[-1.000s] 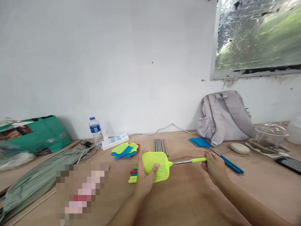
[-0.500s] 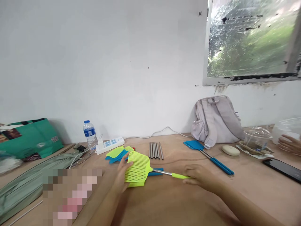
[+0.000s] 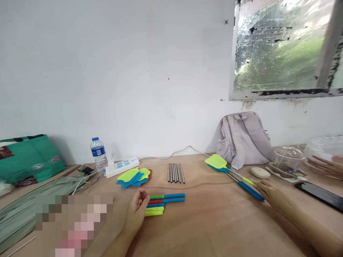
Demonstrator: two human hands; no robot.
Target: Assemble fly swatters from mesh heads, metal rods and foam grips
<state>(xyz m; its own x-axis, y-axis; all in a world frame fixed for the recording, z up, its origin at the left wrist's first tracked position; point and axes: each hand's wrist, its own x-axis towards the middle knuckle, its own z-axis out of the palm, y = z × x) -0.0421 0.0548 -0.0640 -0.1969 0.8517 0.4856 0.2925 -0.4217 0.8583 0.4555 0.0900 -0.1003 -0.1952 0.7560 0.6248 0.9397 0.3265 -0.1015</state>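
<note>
Yellow swatter (image 3: 215, 161): one, lying over the blue swatters (image 3: 251, 191) on the table (image 3: 206, 221), to the right. I count two blue handles beneath it. Right hand (image 3: 268, 192): fingers partly bent over the end of the yellow handle; I cannot tell whether they grip it. Step in hand, in my judgement: setting this swatter down on the stack. The next move calls for lifting the fingers clear without dragging the stack.

Left hand (image 3: 138, 204): fingers curled, at the left ends of the grips (image 3: 174, 196); a hold cannot be confirmed. Visible grips: seven (three blue, two yellow, one green, one red).

Behind the grips, I read six or seven rods (image 3: 176, 174); they lie too close for certainty. Loose heads (image 3: 128, 175): two yellow; the blue and red overlap, count uncertain. Beyond: one bottle (image 3: 98, 151), one backpack (image 3: 245, 139), one phone (image 3: 320, 196).
</note>
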